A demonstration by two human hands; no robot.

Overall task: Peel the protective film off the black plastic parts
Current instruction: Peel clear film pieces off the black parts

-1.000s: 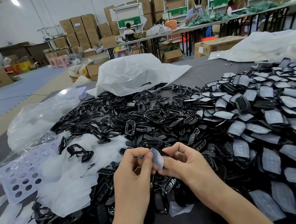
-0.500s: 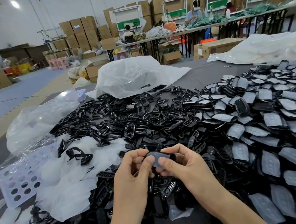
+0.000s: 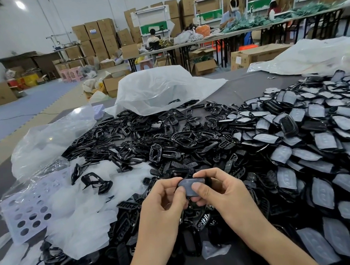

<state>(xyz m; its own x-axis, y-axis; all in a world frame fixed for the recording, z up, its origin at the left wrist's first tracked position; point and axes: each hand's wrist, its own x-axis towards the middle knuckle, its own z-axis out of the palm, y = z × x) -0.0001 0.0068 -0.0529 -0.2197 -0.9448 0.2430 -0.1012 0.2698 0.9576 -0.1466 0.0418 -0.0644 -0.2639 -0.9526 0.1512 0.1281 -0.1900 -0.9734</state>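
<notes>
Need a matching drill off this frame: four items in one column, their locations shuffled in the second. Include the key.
1. held part
2. lilac perforated tray
3. film-covered parts pile
4. white bag

a. far centre of the table
b. right side
c. pinched between left hand and right hand
d. left side

Pairs: 1-c, 2-d, 3-b, 4-a.

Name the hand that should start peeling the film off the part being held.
Left, probably. The left hand pinches at the edge of the film-covered part, where film could be lifted. The right hand lays its thumb across the face, which suits steadying.
</notes>
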